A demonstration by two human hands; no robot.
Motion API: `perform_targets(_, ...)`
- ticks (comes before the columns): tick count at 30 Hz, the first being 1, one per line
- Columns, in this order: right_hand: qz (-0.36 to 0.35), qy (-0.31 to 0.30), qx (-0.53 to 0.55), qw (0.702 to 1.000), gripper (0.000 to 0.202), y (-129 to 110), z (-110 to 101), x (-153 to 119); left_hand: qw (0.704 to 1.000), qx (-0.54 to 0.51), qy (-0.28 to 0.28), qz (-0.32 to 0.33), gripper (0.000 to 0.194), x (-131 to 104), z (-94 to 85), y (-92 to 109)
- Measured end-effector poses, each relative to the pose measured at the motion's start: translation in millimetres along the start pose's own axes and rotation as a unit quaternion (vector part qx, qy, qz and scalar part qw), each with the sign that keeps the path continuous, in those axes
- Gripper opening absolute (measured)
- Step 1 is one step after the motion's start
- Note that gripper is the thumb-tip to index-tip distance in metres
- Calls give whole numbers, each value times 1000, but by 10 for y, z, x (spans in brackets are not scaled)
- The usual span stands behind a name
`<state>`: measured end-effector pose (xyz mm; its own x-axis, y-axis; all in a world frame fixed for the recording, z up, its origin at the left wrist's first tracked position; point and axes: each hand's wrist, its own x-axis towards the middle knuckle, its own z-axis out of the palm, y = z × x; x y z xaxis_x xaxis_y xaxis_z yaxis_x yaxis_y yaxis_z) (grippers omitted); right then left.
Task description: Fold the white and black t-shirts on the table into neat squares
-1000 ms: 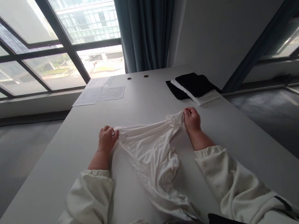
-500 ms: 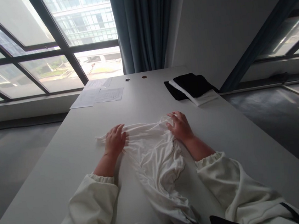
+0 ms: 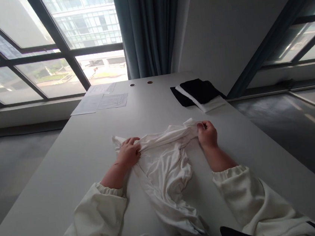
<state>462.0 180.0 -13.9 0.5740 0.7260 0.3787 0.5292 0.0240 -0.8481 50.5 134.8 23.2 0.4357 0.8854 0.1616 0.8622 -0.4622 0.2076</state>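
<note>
A crumpled white garment (image 3: 165,169) lies on the table, wide at its far edge and narrowing toward my body. Its exact kind is hard to make out among the folds. My left hand (image 3: 129,152) rests on the upper left part, fingers curled over a fold near the far edge. At the other end, my right hand (image 3: 207,134) is closed in a pinch on the upper right corner. Between the two hands the far edge is drawn into a loose band of cloth. The near end trails down to the table's front by my body.
On the white table (image 3: 93,147), folded black and white cloths (image 3: 199,91) form a stack at the far right. Printed paper sheets (image 3: 113,101) lie at the far left. Two round cable holes (image 3: 149,82) sit near the back edge, before a blue curtain (image 3: 148,29) and windows.
My right hand has moved right and closed on the garment's corner, pulling it outward. My left hand has shifted slightly right, its fingers now curled on the cloth. The far edge has bunched into a band.
</note>
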Motion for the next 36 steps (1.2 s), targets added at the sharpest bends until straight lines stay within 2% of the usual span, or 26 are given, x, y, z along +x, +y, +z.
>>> perform_targets(2, 43, 40, -21, 998, 20, 174, -196, 83, 999, -8, -14, 35, 18, -52, -13, 41)
perform_targets(3, 38, 56, -39, 997, 21, 219, -283, 112, 999, -8, -22, 43, 18, -68, -24, 63)
perform_targets(5, -39, 73, -80, 993, 31, 188, -396, 116, 999, 3, -32, 42, 13, -78, -47, 107)
perform_targets(7, -162, 57, -112, 979, 39, 1, -384, 33, 999, 13, -31, 34, 9, -61, -58, 149)
perform_targets(9, -255, -26, -127, 958, 41, -263, -239, -118, 1000, 9, -17, 15, 19, -20, -43, 185)
perform_targets(11, -304, -167, -143, 927, 35, -504, -10, -278, 1000, -6, 13, -17, 23, 39, -4, 209)
perform_targets(13, -296, -298, -177, 890, 29, -657, 229, -390, 996, -13, 66, -58, 25, 106, 43, 218)
perform_targets(14, -284, -338, -201, 875, 28, -697, 334, -420, 992, -11, 98, -82, 32, 141, 65, 217)
perform_targets(16, -263, -367, -243, 859, 31, -726, 500, -437, 979, 6, 154, -131, 50, 211, 99, 209)
perform_targets(18, -259, -363, -271, 853, 39, -721, 617, -422, 969, 33, 173, -175, 63, 280, 119, 196)
perform_targets(20, -256, -368, -291, 845, 47, -711, 708, -400, 965, 65, 143, -210, 68, 345, 136, 191)
perform_targets(22, -245, -378, -313, 836, 53, -702, 789, -378, 964, 88, 89, -234, 67, 395, 159, 203)
perform_targets(28, -223, -402, -364, 810, 68, -615, 977, -201, 980, 87, -14, -179, 65, 441, 313, 306)
perform_targets(32, -169, -413, -395, 803, 74, -560, 1075, 2, 968, 68, -40, -237, 74, 532, 407, 273)
perform_targets(36, -120, -415, -413, 801, 76, -567, 1187, 133, 962, 51, -54, -262, 78, 775, 410, 126)
